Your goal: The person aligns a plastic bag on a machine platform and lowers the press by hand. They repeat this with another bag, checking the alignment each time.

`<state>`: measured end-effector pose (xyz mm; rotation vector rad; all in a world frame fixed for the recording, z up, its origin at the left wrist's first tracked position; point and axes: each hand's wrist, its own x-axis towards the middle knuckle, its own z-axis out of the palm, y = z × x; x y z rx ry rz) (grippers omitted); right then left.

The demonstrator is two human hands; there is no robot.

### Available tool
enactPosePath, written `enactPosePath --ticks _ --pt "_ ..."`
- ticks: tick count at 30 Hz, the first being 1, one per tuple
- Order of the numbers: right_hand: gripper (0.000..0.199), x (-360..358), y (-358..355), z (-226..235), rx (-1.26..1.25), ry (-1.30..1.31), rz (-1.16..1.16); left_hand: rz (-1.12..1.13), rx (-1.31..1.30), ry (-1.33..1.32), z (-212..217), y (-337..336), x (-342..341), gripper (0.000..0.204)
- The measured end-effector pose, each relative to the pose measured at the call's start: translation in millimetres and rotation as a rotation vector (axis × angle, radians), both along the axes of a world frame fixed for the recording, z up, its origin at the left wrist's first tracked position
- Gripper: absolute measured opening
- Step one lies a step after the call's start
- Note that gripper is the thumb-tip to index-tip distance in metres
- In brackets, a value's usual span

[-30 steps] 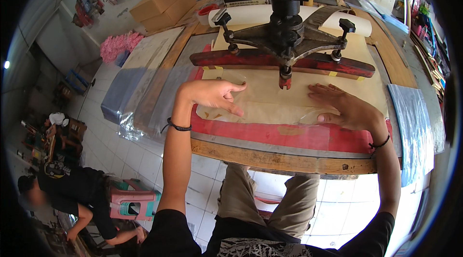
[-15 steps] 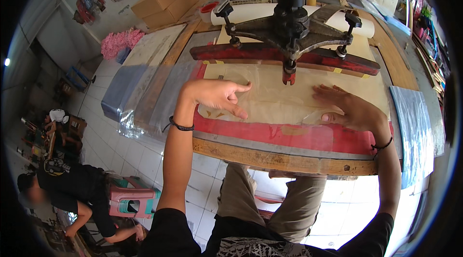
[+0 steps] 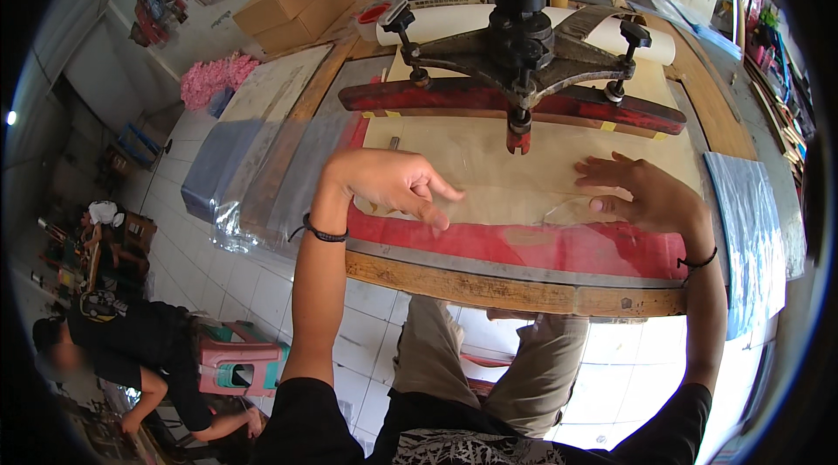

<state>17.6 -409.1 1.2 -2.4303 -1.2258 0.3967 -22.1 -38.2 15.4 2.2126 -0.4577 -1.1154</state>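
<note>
A cream-coloured sheet (image 3: 497, 159) lies on the work table over a red base layer (image 3: 489, 240), with thin, shiny clear film (image 3: 567, 210) on top. My left hand (image 3: 393, 184) hovers over the sheet's left part, index finger and thumb apart and the other fingers curled; nothing shows between them. Over the right part is my right hand (image 3: 644, 192), its fingers spread and empty. Whether its fingertips touch the film I cannot tell. Beyond both hands hangs a black metal press head (image 3: 524, 63) with a long dark-red bar (image 3: 436, 94).
Blue-tinted plastic sheets (image 3: 749, 242) stand at the table's right edge, and a stack of clear sheets (image 3: 223, 164) lies left. Behind are a cardboard box (image 3: 297, 6), a white roll (image 3: 463, 26) and a pink bundle (image 3: 216, 81). A person (image 3: 131, 343) sits at far left.
My left hand has come slightly nearer to me, its index finger now pointing lower. My right hand has shifted a little right, with its fingers more spread.
</note>
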Motion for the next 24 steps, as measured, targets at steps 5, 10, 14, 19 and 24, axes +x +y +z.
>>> enactPosePath --ticks 5,10,14,19,24 --pt "0.027 2 -4 5 0.122 -0.016 -0.041 -0.114 -0.036 -0.006 8 -8 -4 0.047" --pt "0.018 -6 1 20 0.044 0.013 -0.080 0.184 -0.317 -0.373 -11 8 8 0.034" --pt "0.014 -3 -4 12 0.134 0.004 -0.009 0.178 -0.053 -0.480 -15 -1 19 0.043" --pt "0.014 1 0 14 0.082 -0.048 -0.064 0.137 -0.033 -0.484 -19 -6 17 0.041" --pt "0.032 15 -1 -21 0.276 -0.438 0.064 0.098 -0.062 -0.481 -16 -16 14 0.031"
